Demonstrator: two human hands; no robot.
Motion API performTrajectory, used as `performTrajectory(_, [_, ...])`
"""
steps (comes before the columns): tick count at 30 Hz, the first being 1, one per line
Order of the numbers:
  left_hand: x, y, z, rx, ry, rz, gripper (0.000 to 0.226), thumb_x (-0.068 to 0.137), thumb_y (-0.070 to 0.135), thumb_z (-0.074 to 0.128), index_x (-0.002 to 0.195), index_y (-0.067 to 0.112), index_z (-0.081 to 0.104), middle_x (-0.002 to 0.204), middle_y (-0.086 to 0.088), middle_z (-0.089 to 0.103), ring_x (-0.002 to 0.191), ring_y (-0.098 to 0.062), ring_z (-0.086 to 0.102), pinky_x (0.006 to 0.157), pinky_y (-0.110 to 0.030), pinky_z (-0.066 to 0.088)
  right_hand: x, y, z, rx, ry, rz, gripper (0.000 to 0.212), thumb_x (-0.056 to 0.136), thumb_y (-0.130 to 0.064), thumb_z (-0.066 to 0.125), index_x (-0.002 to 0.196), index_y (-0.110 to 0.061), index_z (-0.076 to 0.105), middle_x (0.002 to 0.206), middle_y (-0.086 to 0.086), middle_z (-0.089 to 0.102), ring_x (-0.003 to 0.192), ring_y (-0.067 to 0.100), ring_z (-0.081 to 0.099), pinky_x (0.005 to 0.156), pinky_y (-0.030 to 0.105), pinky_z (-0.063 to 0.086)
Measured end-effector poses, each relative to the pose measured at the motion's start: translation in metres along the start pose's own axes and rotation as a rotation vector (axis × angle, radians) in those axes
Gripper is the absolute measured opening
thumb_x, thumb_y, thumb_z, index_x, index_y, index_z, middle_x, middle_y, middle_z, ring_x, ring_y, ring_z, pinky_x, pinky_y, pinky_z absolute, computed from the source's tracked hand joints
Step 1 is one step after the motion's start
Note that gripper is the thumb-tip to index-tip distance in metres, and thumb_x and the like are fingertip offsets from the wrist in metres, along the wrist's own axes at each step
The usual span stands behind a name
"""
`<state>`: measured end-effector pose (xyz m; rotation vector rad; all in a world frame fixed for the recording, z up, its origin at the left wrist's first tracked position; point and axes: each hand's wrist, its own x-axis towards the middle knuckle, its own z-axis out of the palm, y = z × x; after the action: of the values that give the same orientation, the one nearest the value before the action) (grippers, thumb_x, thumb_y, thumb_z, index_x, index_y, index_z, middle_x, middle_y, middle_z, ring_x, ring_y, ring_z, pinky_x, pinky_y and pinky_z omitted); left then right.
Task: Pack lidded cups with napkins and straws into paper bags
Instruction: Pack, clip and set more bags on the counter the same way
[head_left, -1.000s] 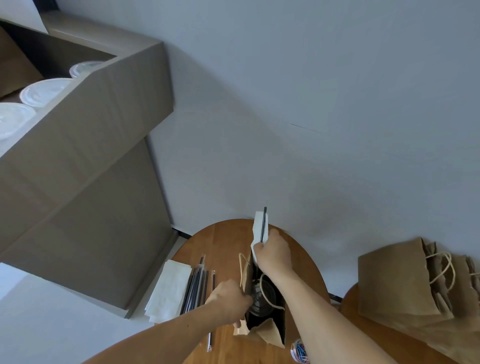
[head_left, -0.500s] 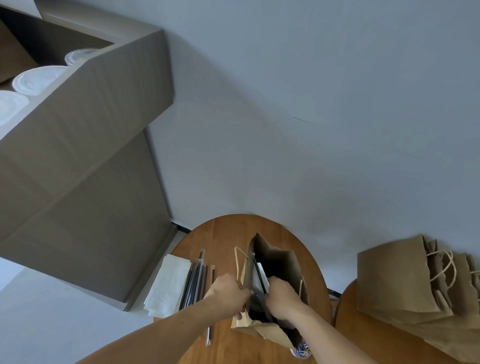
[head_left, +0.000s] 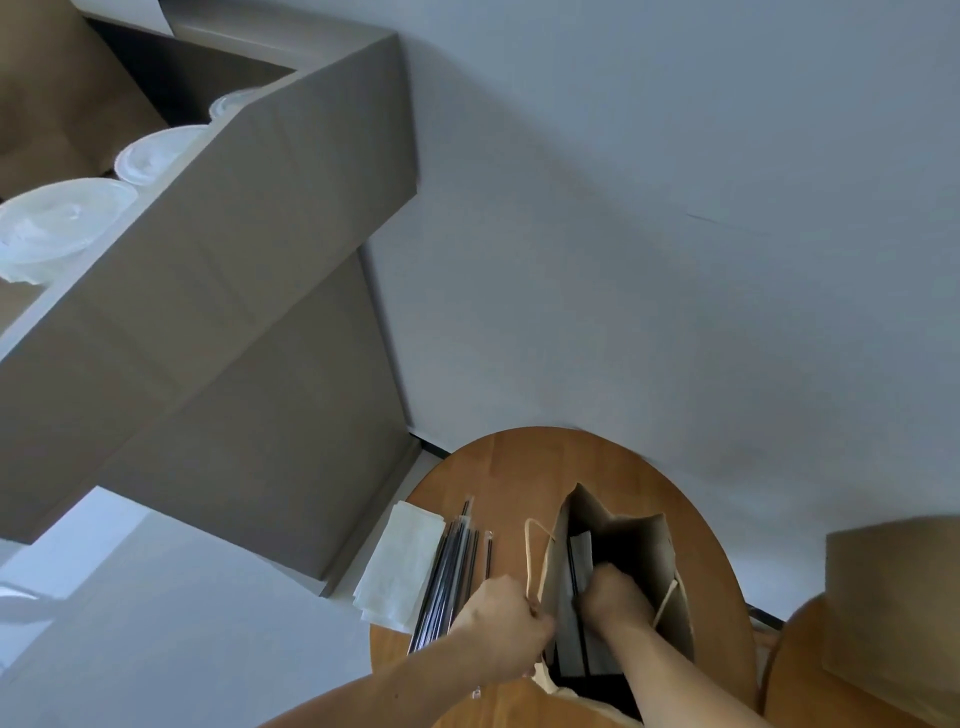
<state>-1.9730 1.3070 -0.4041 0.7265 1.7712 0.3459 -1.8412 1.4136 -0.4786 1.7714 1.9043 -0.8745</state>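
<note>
A brown paper bag (head_left: 641, 551) stands open on the round wooden table (head_left: 524, 467). My left hand (head_left: 506, 623) pinches the bag's left rim by its rope handle. My right hand (head_left: 613, 597) is down inside the bag, closed around a white napkin (head_left: 582, 553) and a black straw (head_left: 574, 577) that lean against the bag's left wall. The cup in the bag is hidden by my right hand and arm. More black wrapped straws (head_left: 449, 577) and a stack of white napkins (head_left: 402, 561) lie left of the bag.
A grey counter (head_left: 249, 291) rises on the left, with clear lidded cups (head_left: 57, 218) on its shelf. Other brown paper bags (head_left: 893, 613) rest on a second wooden table at the right edge. A grey wall lies behind the table.
My right hand has gone from above the bag, holding the napkin and straw, down into the bag. My left hand has kept its hold on the bag's rim.
</note>
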Motion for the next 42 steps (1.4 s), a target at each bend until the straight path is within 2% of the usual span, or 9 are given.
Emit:
performTrajectory(4, [-0.002, -0.003, -0.002, 0.019, 0.021, 0.019, 0.019, 0.092, 0.026, 0.057, 0.100, 0.010, 0.064, 0.088, -0.010, 0.073, 0.064, -0.012, 0.073, 0.073, -0.034, 0.062, -0.012, -0.002, -0.004, 0.006, 0.087, -0.052, 0.014, 0.091, -0.026, 0.064, 0.099, -0.023, 0.052, 0.081, -0.010, 0.054, 0.071, 0.009, 0.052, 0.067, 0.025, 0.043])
performTrajectory(8, [-0.002, 0.005, -0.004, 0.047, 0.013, 0.054, 0.024, 0.091, 0.023, 0.055, 0.095, 0.003, 0.067, 0.078, -0.012, 0.074, 0.063, -0.011, 0.073, 0.077, -0.035, 0.062, -0.030, -0.011, -0.017, -0.056, 0.149, -0.130, 0.025, 0.094, -0.018, 0.058, 0.119, -0.014, 0.054, 0.116, 0.004, 0.060, 0.106, 0.021, 0.060, 0.085, 0.028, 0.049])
performTrajectory(13, [0.002, 0.011, -0.001, 0.104, 0.023, 0.088, 0.022, 0.090, 0.024, 0.056, 0.092, 0.006, 0.068, 0.077, -0.011, 0.074, 0.063, -0.013, 0.072, 0.074, -0.036, 0.062, -0.067, -0.020, -0.063, -0.111, 0.227, -0.285, 0.037, 0.095, -0.036, 0.056, 0.126, -0.016, 0.054, 0.125, 0.004, 0.054, 0.113, 0.024, 0.054, 0.090, 0.034, 0.047])
performTrajectory(19, [-0.002, 0.019, 0.009, 0.161, -0.024, 0.202, 0.061, 0.082, 0.030, 0.059, 0.141, 0.029, 0.041, 0.111, -0.003, 0.066, 0.084, -0.017, 0.069, 0.074, -0.033, 0.061, -0.097, 0.001, -0.124, 0.140, 0.604, -0.455, 0.036, 0.095, -0.041, 0.054, 0.125, -0.021, 0.059, 0.123, -0.007, 0.058, 0.113, 0.013, 0.054, 0.083, 0.020, 0.038])
performTrajectory(24, [-0.012, 0.027, 0.021, 0.139, -0.098, 0.277, 0.079, 0.087, 0.027, 0.059, 0.154, 0.035, 0.019, 0.149, 0.001, 0.042, 0.103, -0.008, 0.054, 0.079, -0.019, 0.050, -0.083, 0.040, -0.135, 0.428, 0.261, -0.135, 0.051, 0.096, -0.060, 0.042, 0.124, -0.020, 0.056, 0.133, 0.002, 0.058, 0.107, 0.018, 0.058, 0.093, 0.036, 0.050])
performTrajectory(30, [-0.014, 0.033, 0.033, 0.084, -0.113, 0.319, 0.070, 0.085, 0.034, 0.059, 0.147, 0.041, 0.029, 0.135, 0.009, 0.050, 0.107, -0.009, 0.051, 0.084, -0.022, 0.043, -0.074, 0.051, -0.089, 0.662, -0.151, -0.001, 0.076, 0.096, -0.068, 0.029, 0.152, -0.016, 0.031, 0.155, 0.007, 0.036, 0.140, 0.028, 0.037, 0.109, 0.042, 0.033])
performTrajectory(34, [-0.010, 0.036, 0.039, 0.131, -0.058, 0.311, 0.049, 0.079, 0.032, 0.063, 0.123, 0.041, 0.044, 0.106, 0.004, 0.058, 0.094, -0.011, 0.057, 0.089, -0.032, 0.053, -0.072, 0.043, -0.077, 0.695, -0.180, -0.047, 0.072, 0.097, -0.066, 0.029, 0.150, -0.017, 0.035, 0.152, 0.004, 0.040, 0.137, 0.026, 0.040, 0.107, 0.040, 0.034])
performTrajectory(38, [-0.008, 0.025, 0.037, 0.175, -0.147, 0.233, 0.105, 0.065, 0.046, 0.073, 0.151, 0.044, 0.013, 0.132, -0.001, 0.049, 0.115, -0.021, 0.056, 0.097, -0.037, 0.052, -0.069, 0.051, -0.072, 0.595, -0.088, -0.121, 0.056, 0.097, -0.066, 0.026, 0.122, -0.025, 0.055, 0.118, 0.000, 0.058, 0.096, 0.012, 0.055, 0.092, 0.036, 0.046])
performTrajectory(42, [-0.015, 0.019, 0.033, 0.597, -0.188, 0.196, 0.114, 0.065, 0.044, 0.081, 0.153, 0.032, 0.011, 0.132, 0.000, 0.047, 0.119, -0.026, 0.052, 0.101, -0.040, 0.050, -0.070, 0.069, -0.062, 0.618, -0.141, -0.167, 0.045, 0.094, -0.070, 0.027, 0.107, -0.035, 0.052, 0.131, 0.002, 0.056, 0.093, 0.004, 0.052, 0.086, 0.031, 0.041])
